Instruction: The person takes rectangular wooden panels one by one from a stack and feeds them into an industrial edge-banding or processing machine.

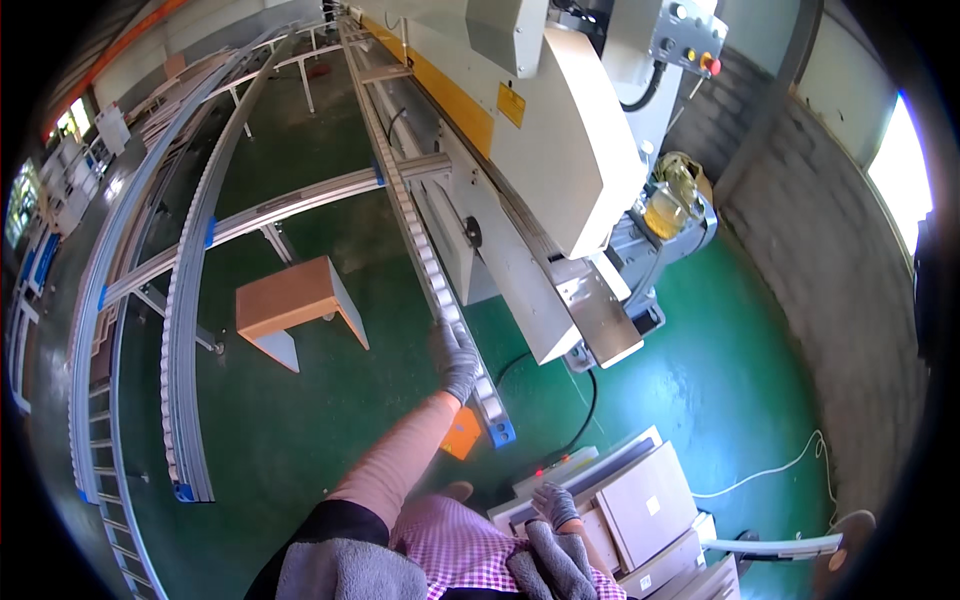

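Note:
My left hand (454,361), in a grey glove, rests on the near part of a roller rail (424,251) with white rollers and a blue end cap. Whether its fingers close round the rail is hard to tell. Lower right, my right hand (555,504), also gloved in grey, is beside a stack of pale panels (649,504) and a grey frame with a small red light. Nothing shows in its grasp. An orange sheet (460,433) lies on the floor below my left forearm.
A large white and yellow machine (559,142) stands ahead, with a control box (688,36) at its top right. A brown board stool (289,296) stands between the rails. Another roller rail (187,330) runs at left. A black cable (595,405) and a white cord (780,471) cross the green floor.

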`<action>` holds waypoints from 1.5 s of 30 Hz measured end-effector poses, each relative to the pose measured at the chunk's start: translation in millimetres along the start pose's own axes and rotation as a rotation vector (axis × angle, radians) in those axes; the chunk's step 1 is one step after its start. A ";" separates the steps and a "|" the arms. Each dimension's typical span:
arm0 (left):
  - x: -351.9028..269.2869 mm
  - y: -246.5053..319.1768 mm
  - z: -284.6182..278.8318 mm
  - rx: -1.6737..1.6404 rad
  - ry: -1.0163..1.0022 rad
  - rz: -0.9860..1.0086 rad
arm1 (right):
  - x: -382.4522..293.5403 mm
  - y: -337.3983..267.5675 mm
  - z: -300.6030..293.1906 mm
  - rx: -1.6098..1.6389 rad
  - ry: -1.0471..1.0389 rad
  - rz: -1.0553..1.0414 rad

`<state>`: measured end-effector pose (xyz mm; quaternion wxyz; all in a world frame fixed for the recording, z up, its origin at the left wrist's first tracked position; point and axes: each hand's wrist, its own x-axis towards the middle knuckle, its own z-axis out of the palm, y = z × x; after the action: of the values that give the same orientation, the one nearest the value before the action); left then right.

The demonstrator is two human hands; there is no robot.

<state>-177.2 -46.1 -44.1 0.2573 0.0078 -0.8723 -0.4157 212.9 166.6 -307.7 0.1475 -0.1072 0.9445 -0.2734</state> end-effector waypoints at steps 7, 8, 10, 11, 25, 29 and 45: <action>-1.7 7.2 0.5 -0.025 -0.020 -0.007 | 31.8 -75.7 -36.0 -0.735 -0.232 -0.152; -1.4 7.1 0.5 -0.022 -0.028 -0.033 | 26.0 -74.3 -31.8 -0.686 -0.254 -0.147; -2.6 3.7 -1.0 -0.018 -0.074 -0.044 | 10.3 -74.4 -25.0 -0.632 -0.286 -0.144; -3.6 3.4 -0.2 -0.020 -0.071 -0.044 | 6.2 -72.5 -21.4 -0.618 -0.297 -0.141; 1.5 12.4 -12.3 -0.071 -0.067 -0.107 | -1.4 -67.0 -6.8 -0.523 -0.376 -0.104; 1.4 -3.4 -4.8 -0.014 -0.073 -0.056 | -1.2 -69.9 1.9 -0.485 -0.391 -0.071; -0.2 10.3 7.1 -0.258 -0.380 -0.361 | -15.1 -79.9 100.3 -0.244 -0.212 0.451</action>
<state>-178.2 -34.2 -40.4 0.0101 0.0519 -0.8294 -0.5562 270.7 56.1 -341.5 0.2887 0.0606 0.9497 -0.1051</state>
